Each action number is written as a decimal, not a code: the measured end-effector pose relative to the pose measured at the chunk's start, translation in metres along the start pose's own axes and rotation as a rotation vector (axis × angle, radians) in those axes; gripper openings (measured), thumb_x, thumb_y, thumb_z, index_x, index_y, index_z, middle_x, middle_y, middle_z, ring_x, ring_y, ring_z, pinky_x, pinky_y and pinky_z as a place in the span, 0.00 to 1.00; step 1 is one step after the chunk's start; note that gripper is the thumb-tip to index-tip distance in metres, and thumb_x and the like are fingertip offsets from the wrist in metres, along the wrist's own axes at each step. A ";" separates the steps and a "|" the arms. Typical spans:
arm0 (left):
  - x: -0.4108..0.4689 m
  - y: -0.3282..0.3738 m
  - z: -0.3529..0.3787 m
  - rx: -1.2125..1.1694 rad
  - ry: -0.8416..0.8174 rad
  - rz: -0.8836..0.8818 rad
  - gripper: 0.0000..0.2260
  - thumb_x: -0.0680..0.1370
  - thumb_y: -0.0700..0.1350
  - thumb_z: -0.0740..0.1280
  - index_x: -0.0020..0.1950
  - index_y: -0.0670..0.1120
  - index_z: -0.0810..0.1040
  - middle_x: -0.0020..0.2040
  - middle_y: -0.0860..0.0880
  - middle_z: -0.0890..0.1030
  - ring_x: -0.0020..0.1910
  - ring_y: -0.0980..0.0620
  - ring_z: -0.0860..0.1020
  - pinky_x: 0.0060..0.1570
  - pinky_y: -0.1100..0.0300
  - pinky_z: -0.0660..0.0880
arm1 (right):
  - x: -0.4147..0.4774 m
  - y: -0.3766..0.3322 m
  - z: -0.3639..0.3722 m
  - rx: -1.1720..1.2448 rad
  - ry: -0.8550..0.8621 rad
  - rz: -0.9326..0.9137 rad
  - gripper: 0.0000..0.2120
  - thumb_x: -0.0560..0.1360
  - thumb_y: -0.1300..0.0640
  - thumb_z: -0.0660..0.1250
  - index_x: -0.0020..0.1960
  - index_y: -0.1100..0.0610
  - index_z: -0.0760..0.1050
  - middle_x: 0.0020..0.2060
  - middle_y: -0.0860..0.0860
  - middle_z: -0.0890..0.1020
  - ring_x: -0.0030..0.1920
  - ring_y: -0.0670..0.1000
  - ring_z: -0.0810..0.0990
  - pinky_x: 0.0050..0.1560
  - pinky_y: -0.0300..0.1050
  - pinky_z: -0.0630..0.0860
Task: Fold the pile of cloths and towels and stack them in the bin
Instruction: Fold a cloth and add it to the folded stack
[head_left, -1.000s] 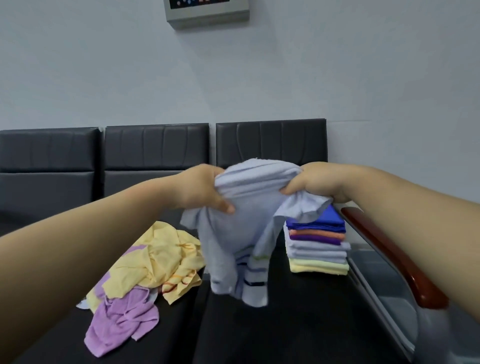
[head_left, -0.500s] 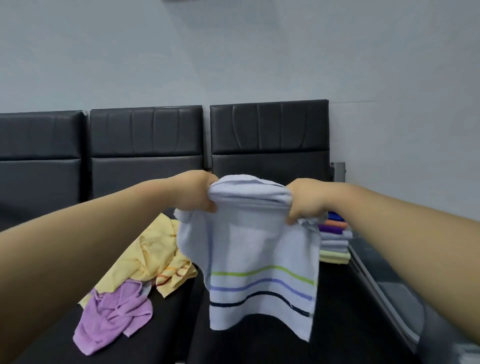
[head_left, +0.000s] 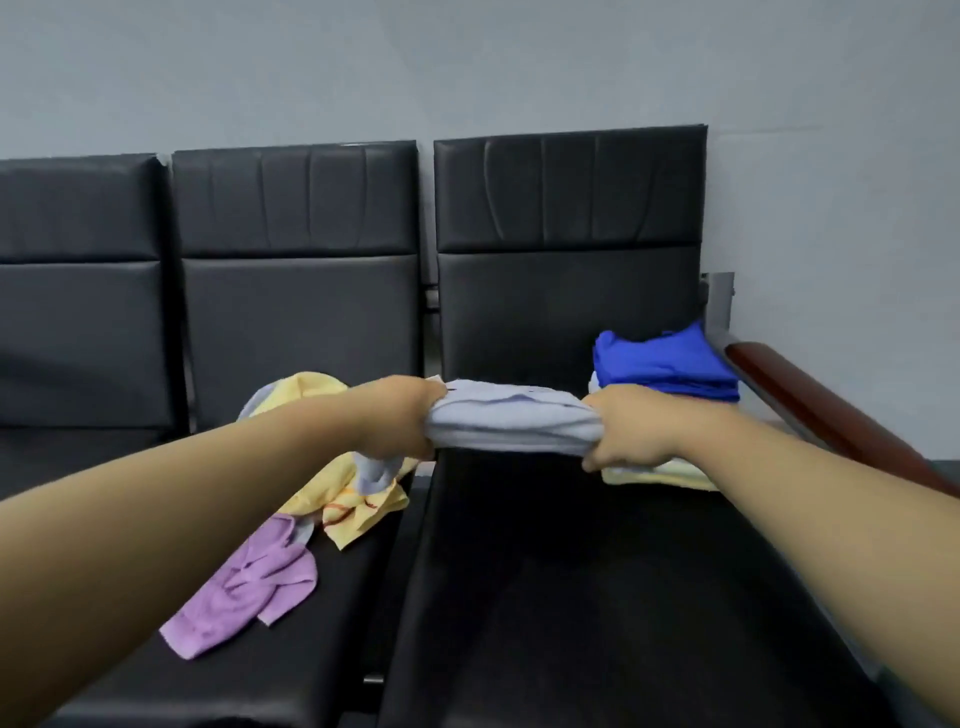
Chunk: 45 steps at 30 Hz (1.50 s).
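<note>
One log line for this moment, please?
left hand: grips pale blue towel | right hand: grips its other end | folded stack: behind right hand

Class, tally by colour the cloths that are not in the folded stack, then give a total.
pale blue towel, gripped by left hand and right hand: 1
yellow cloth, bunched, maybe more hidden: 1
purple cloth: 1
Total plainly seen: 3

Loose cloths (head_left: 363, 506) lie on the middle seat (head_left: 311, 665); folded stack (head_left: 665, 364) right, beside the armrest (head_left: 810, 410).
</note>
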<state>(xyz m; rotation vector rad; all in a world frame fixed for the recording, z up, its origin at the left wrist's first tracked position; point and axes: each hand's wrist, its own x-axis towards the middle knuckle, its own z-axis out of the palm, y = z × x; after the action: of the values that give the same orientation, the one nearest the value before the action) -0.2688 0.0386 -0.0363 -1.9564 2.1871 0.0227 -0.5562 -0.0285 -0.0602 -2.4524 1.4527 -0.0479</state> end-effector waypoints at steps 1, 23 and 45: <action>0.000 0.004 0.020 -0.079 -0.065 0.031 0.14 0.69 0.49 0.77 0.47 0.53 0.73 0.40 0.57 0.78 0.41 0.52 0.77 0.42 0.59 0.73 | -0.006 0.003 0.019 0.048 -0.091 0.023 0.14 0.71 0.54 0.77 0.52 0.57 0.77 0.33 0.52 0.86 0.29 0.51 0.81 0.32 0.44 0.77; 0.010 0.026 0.165 -0.824 -0.321 -0.085 0.19 0.72 0.64 0.72 0.43 0.47 0.81 0.37 0.51 0.83 0.39 0.49 0.82 0.39 0.54 0.78 | 0.003 0.006 0.155 0.297 -0.269 -0.032 0.07 0.69 0.57 0.69 0.40 0.56 0.72 0.32 0.48 0.77 0.31 0.49 0.73 0.32 0.45 0.70; -0.011 -0.011 0.175 -0.590 -0.403 -0.121 0.11 0.74 0.57 0.72 0.45 0.49 0.82 0.44 0.52 0.84 0.48 0.49 0.82 0.52 0.53 0.78 | -0.015 0.040 0.141 0.646 -0.306 0.299 0.17 0.78 0.41 0.71 0.42 0.54 0.77 0.33 0.49 0.79 0.31 0.49 0.72 0.32 0.42 0.68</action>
<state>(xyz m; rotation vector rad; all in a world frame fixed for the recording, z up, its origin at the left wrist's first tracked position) -0.2316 0.0745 -0.2038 -2.1061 1.9198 1.0516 -0.5728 -0.0009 -0.2038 -1.6387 1.3761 -0.0638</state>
